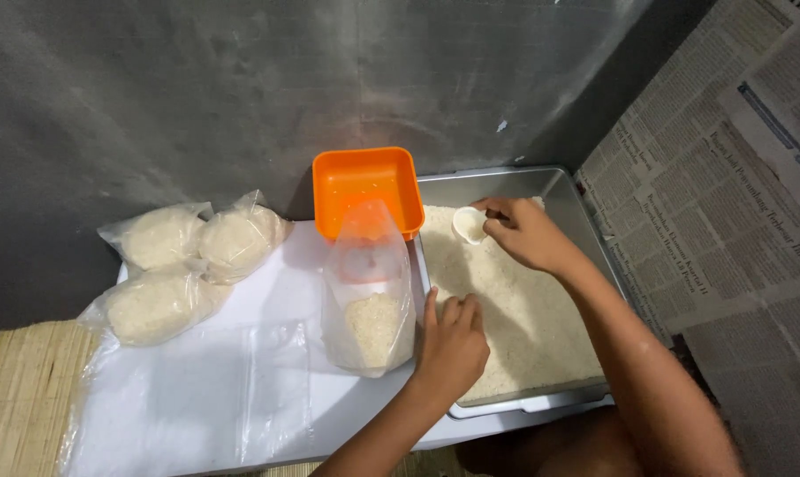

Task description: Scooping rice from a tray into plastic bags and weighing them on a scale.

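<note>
Head view, looking down: the right hand (525, 233) is closed around a small white plastic scoop cup (470, 224), held low over the white rice at the far end of the shallow rectangular metal tray (566, 196). The left hand (453, 340) is loosely curled, fingers resting at the tray's near left rim, thumb stretched toward the upright clear plastic bag part-filled with rice (370, 300); whether it pinches the bag's edge cannot be told. That bag stands just beside the tray on the white desk (285, 265), its open mouth overlapping an orange square plastic container (366, 187) behind it. Rice fills most of the tray bed. Flat empty clear plastic bags (214, 389) lie on the desk's near left part. Three filled, closed rice bags (183, 265) sit together at the far left corner, well apart from the hands. A grey wall (241, 88) closes the far edge, and newspaper sheets (727, 194) cover the right side.
</note>
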